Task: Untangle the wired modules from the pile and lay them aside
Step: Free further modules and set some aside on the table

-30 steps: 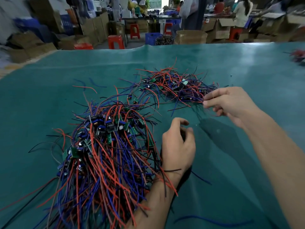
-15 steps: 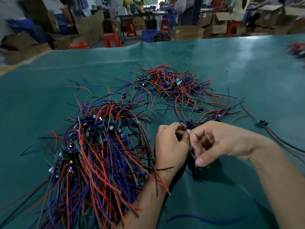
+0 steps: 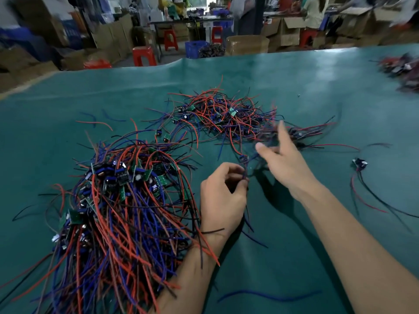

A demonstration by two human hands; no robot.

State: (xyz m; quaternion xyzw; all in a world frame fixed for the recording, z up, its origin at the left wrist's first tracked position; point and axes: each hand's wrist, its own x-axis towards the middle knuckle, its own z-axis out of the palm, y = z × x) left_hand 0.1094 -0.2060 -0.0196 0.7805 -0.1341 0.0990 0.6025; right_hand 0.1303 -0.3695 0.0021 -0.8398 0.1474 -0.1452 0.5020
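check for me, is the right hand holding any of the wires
No, the right hand has its fingers spread above the far pile, gripping nothing, while the left hand pinches the wires.

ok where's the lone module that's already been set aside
In the head view it lies on the green mat, far right: the module, just beyond the right hand.

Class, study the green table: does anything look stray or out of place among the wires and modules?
Yes. A lone blue wire lies near the front edge, apart from both piles, with no module on it. Two more loose wires, one red and one blue, lie left of the far pile. Nothing looks damaged.
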